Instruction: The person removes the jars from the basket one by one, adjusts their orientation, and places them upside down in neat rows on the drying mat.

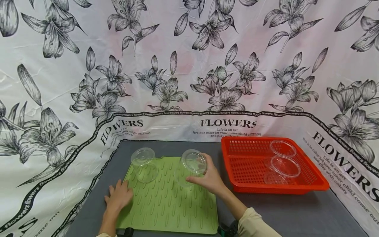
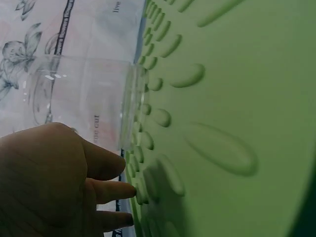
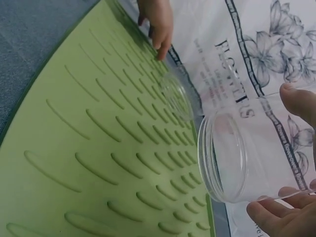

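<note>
Looks partway. One cup (image 1: 146, 169) set down mouth-down at far left of mat (image 1: 168, 212); second cup (image 1: 185, 169), also mouth-down, in right hand (image 1: 209, 179) over mat, thumb and fingers pinching its sides. Can't tell if it touches. Front cup (image 1: 284, 168) and back cup (image 1: 282, 148) not yet out of basket (image 1: 275, 190). Left hand (image 1: 119, 197) holds nothing, fingers slightly spread at mat's left edge.
</note>
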Available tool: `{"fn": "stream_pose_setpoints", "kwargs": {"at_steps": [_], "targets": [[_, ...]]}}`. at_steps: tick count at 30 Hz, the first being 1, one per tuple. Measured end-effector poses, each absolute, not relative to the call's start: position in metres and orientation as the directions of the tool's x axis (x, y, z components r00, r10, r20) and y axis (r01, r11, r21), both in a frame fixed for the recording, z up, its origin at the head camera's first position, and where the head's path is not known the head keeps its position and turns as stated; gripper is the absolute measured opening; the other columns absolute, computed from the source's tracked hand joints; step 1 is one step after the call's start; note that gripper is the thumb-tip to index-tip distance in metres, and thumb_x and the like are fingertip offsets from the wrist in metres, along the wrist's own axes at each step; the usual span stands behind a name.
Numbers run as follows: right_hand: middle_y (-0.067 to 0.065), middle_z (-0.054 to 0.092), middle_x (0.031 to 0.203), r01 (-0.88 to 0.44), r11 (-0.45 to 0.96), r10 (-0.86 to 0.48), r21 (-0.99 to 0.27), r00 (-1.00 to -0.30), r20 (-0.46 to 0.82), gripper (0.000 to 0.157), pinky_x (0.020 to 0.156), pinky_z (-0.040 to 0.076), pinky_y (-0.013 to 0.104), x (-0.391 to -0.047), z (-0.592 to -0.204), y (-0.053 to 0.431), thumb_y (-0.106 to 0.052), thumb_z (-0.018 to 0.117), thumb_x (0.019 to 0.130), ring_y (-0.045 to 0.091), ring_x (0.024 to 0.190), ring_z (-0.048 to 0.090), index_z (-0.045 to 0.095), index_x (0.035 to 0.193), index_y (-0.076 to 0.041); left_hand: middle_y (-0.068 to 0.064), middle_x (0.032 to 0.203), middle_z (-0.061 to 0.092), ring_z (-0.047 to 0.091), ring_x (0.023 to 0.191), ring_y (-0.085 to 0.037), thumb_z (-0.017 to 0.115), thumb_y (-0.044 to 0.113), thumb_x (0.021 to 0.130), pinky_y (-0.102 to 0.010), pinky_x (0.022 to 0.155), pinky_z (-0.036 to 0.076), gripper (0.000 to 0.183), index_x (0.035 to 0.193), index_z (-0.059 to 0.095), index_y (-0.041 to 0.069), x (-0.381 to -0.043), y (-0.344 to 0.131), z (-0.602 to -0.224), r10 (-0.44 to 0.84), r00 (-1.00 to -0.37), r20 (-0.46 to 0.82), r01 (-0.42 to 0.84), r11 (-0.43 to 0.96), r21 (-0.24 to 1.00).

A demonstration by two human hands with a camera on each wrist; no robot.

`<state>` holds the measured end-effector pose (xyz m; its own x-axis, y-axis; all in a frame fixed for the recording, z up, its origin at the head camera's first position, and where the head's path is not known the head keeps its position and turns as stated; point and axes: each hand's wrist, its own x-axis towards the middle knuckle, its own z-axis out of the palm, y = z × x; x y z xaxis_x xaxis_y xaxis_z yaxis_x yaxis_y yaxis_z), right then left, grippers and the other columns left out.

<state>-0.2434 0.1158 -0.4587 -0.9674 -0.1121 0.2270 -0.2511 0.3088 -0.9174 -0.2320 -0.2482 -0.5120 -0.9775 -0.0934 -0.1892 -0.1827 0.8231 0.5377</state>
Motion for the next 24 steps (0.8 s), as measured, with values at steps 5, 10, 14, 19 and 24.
{"fn": "stream_pose_setpoints", "kwargs": {"at_steps": [5, 10, 14, 19, 24], "targets": [[0.01, 0.057, 0.139, -0.233, 0.35, -0.091, -0.907, -0.972, 0.215, 0.105, 0.092, 0.055, 0.045, -0.248, -0.461, 0.108, -0.031, 0.097, 0.065, 0.03, 0.121, 0.06, 0.037, 0.151, -0.021, -0.038, 0.163, 0.004, -0.01, 0.143, -0.069, 0.033, 0.028, 0.104, -0.088, 0.105, -0.005, 0.064, 0.157, 0.025, -0.005, -0.231, -0.248, -0.517, -0.094, -0.972, -0.216, -0.198, 0.824, 0.531], [0.013, 0.056, 0.14, -0.207, 0.375, -0.076, -0.904, -0.978, 0.193, 0.108, 0.095, 0.053, 0.052, -0.254, -0.462, 0.101, -0.036, 0.096, 0.065, 0.033, 0.124, 0.057, 0.035, 0.153, -0.019, -0.037, 0.163, 0.004, -0.011, 0.144, -0.069, 0.035, 0.028, 0.103, -0.089, 0.105, -0.006, 0.065, 0.158, 0.024, -0.004, -0.231, -0.248, -0.519, -0.093, -0.97, -0.226, -0.202, 0.823, 0.531], [0.014, 0.056, 0.139, -0.199, 0.377, -0.08, -0.905, -0.98, 0.182, 0.11, 0.097, 0.053, 0.054, -0.259, -0.465, 0.094, -0.036, 0.096, 0.066, 0.034, 0.125, 0.058, 0.033, 0.154, -0.019, -0.037, 0.163, 0.005, -0.01, 0.143, -0.069, 0.037, 0.028, 0.103, -0.089, 0.105, -0.005, 0.066, 0.158, 0.024, -0.005, -0.23, -0.246, -0.518, -0.09, -0.967, -0.237, -0.206, 0.82, 0.534], [0.016, 0.056, 0.14, -0.222, 0.392, -0.101, -0.893, -0.975, 0.198, 0.111, 0.097, 0.053, 0.055, -0.267, -0.468, 0.085, -0.036, 0.096, 0.067, 0.036, 0.125, 0.058, 0.032, 0.155, -0.014, -0.038, 0.163, 0.003, -0.012, 0.143, -0.069, 0.039, 0.027, 0.103, -0.088, 0.105, -0.007, 0.066, 0.158, 0.023, -0.005, -0.23, -0.247, -0.519, -0.094, -0.968, -0.234, -0.21, 0.813, 0.543], [0.018, 0.055, 0.141, -0.227, 0.398, -0.124, -0.889, -0.973, 0.192, 0.111, 0.095, 0.053, 0.056, -0.272, -0.469, 0.079, -0.036, 0.095, 0.069, 0.037, 0.125, 0.058, 0.03, 0.156, -0.012, -0.036, 0.164, 0.001, -0.016, 0.144, -0.068, 0.038, 0.027, 0.103, -0.087, 0.105, -0.011, 0.066, 0.159, 0.022, -0.003, -0.233, -0.247, -0.523, -0.086, -0.968, -0.237, -0.207, 0.806, 0.554]]}}
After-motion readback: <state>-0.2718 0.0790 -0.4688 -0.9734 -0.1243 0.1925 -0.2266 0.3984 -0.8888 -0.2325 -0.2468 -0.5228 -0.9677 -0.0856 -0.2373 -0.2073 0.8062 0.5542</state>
